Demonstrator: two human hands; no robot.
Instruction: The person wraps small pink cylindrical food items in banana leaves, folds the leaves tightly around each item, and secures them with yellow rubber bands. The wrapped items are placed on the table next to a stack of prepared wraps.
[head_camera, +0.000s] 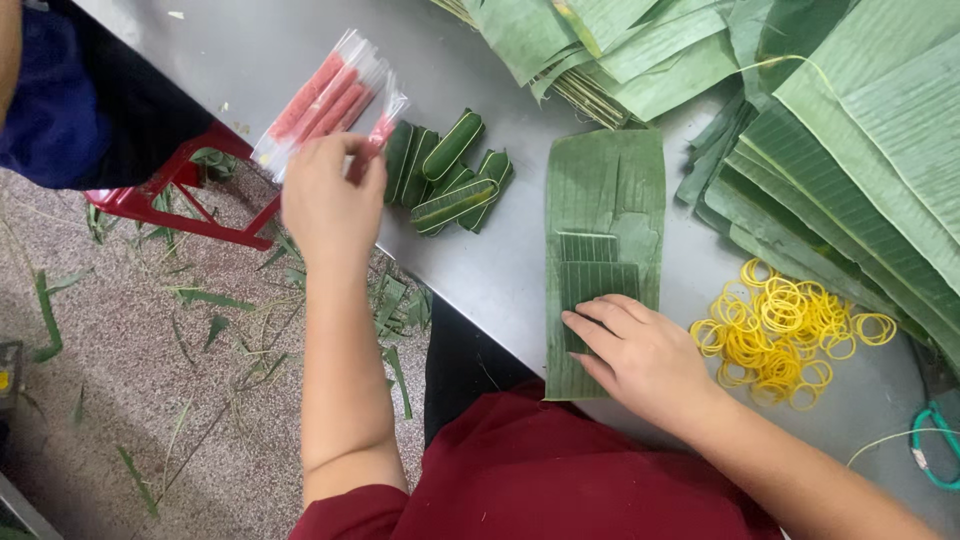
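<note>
Pink sausage stick (372, 148) | your left hand (330, 205) pinches it from clear pack (325, 97) | right hand (640, 355) open, flat, pinning green banana-leaf sheet (605, 200) (keep it pressed) | lift straight.

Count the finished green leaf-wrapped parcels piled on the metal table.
About 6 leaf-wrapped parcels, heaped between the left hand and the flat leaf sheet; overlaps may hide more.
</note>
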